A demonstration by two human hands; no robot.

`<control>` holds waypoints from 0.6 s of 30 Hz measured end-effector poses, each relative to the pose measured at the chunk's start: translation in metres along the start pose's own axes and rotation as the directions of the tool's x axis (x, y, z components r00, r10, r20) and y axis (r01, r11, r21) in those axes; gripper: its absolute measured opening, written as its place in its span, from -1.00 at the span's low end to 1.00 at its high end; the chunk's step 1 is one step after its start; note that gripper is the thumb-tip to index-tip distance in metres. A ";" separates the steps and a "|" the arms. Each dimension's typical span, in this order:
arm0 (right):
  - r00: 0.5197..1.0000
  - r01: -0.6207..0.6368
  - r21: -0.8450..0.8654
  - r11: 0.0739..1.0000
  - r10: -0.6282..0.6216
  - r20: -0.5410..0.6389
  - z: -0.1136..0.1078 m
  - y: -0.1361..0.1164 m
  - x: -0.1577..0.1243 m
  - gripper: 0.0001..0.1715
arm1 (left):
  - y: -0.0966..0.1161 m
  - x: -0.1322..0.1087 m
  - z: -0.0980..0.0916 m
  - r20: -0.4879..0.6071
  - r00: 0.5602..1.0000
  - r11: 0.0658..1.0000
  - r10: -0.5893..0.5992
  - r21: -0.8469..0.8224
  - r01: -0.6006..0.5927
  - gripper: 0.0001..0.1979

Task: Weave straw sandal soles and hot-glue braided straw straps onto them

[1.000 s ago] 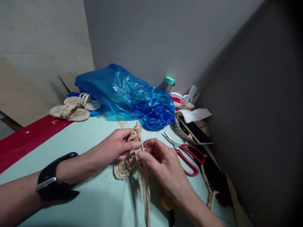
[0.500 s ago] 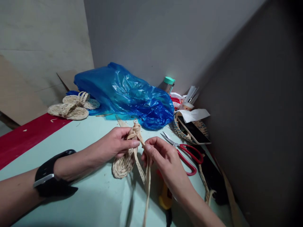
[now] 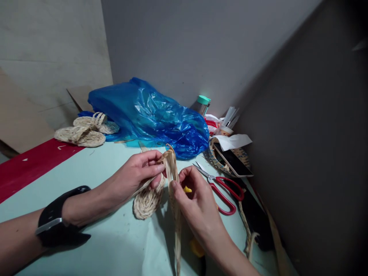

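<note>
My left hand [image 3: 148, 168] is closed, pinching the folded upper end of a bundle of dry, pale straw strips [image 3: 170, 163]. Lower down, my right hand [image 3: 191, 191] pinches one of these strips between thumb and fingers. The strip's long tail hangs below toward the near edge of the view. Beneath my hands a coiled, braided straw sole [image 3: 148, 201] lies on the table, partly covered by the left fingers. Scissors with red handles [image 3: 221, 188] rest just right of my right hand, blades slightly apart. A yellow-handled tool [image 3: 197, 247] is mostly hidden under my right wrist.
A blue plastic bag [image 3: 149, 115] spreads across the back. Woven straw slippers [image 3: 82, 132] sit at the back left. On the right are a basket [image 3: 214, 153] with a phone [image 3: 235, 161], a cup of straws [image 3: 226, 130] and a green-lidded bottle [image 3: 202, 103]. Gray walls stand close behind.
The knotted strips now stand as a wider, flatter fold above my left fingers. My right hand's strip is turned broad and hangs straighter. The camera view shifted slightly.
</note>
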State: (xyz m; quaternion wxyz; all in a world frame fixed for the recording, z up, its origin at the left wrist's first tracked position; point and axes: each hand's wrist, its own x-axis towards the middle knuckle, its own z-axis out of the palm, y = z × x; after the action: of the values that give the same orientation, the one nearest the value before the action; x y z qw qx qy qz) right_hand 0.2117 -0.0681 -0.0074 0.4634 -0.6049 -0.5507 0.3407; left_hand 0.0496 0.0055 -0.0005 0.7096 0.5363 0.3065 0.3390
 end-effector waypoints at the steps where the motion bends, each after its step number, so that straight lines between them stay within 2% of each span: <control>1: 1.000 0.002 -0.013 1.000 -0.002 0.010 0.000 0.000 -0.001 -0.81 | 0.000 -0.001 0.001 0.003 1.000 0.999 -0.007 -0.032 0.008 -0.88; 4: 0.999 -0.006 -0.032 0.999 0.008 0.047 0.000 0.000 -0.002 -0.80 | 0.000 -0.002 0.002 -0.006 0.999 0.990 -0.035 -0.135 0.033 -0.97; 7: 0.995 -0.025 -0.005 1.000 0.026 0.095 -0.002 0.002 -0.003 -0.75 | -0.001 -0.002 0.001 -0.044 0.999 0.981 -0.015 -0.194 0.006 -0.98; 13: 0.988 -0.022 0.014 1.000 0.020 0.154 -0.003 0.004 -0.003 -0.72 | -0.001 -0.001 -0.001 -0.050 0.999 0.999 -0.005 -0.038 0.003 -0.75; 18: 0.984 -0.021 0.013 1.000 0.018 0.178 -0.001 0.004 -0.004 -0.69 | -0.005 0.001 -0.001 -0.065 0.997 0.997 -0.031 -0.073 0.027 -0.72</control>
State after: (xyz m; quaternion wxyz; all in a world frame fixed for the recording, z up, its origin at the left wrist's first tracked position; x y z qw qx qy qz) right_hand 0.2137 -0.0720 -0.0107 0.4133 -0.5741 -0.5814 0.4020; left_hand 0.0502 0.0059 -0.0054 0.7228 0.4943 0.3252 0.3571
